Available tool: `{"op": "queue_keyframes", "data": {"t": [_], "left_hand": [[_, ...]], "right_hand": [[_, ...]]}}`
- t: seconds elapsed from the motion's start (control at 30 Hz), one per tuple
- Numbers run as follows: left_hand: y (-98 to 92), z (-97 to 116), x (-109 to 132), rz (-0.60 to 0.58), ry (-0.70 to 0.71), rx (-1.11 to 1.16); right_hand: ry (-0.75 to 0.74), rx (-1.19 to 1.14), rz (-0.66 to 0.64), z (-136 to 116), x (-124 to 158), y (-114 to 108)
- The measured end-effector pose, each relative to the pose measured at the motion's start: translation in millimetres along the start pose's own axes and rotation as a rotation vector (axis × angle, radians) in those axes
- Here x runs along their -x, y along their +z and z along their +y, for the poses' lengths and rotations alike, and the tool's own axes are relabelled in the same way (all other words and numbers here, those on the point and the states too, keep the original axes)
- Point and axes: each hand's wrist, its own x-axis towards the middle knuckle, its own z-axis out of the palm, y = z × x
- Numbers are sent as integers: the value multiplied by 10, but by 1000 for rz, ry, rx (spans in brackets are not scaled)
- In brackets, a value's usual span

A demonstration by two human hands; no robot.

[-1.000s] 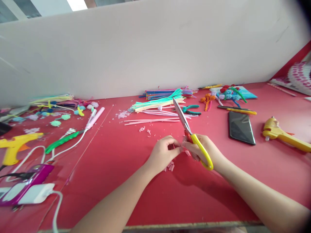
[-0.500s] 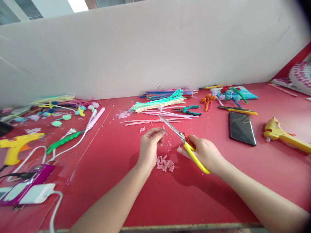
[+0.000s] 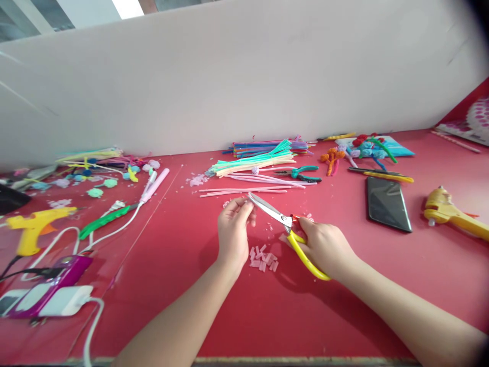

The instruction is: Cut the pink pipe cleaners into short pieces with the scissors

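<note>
My left hand (image 3: 234, 232) is closed in a pinch at the thumb and forefinger, on a small pink piece of pipe cleaner that its fingertips mostly hide. The scissors (image 3: 308, 261), with yellow handles, are gripped in my right hand (image 3: 329, 245). Their blades look nearly closed and point up-left, the tips right at my left fingertips. Between and below the hands lies a small heap of short cut pink pieces (image 3: 263, 259). Beyond the hands, long pink pipe cleaners (image 3: 244, 191) lie crosswise on the red table (image 3: 237, 326).
Bundles of turquoise and cream pipe cleaners (image 3: 254, 162) and teal-handled pliers (image 3: 301, 172) lie behind. At right are a black phone (image 3: 388, 205) and a yellow glue gun (image 3: 445, 209). Another yellow glue gun (image 3: 32, 227), a power strip (image 3: 72, 272) and cables are at left.
The scissor tips have come down to my left fingertips, and the pink piece there shows less than before. The whole view has shifted slightly.
</note>
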Motion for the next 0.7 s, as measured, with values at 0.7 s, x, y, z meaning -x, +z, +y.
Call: {"op": "queue_keyframes", "data": {"t": [0.7], "left_hand": [[-27, 2, -12, -41, -16, 39]], "right_hand": [[-22, 22, 31, -3, 3, 1]]}}
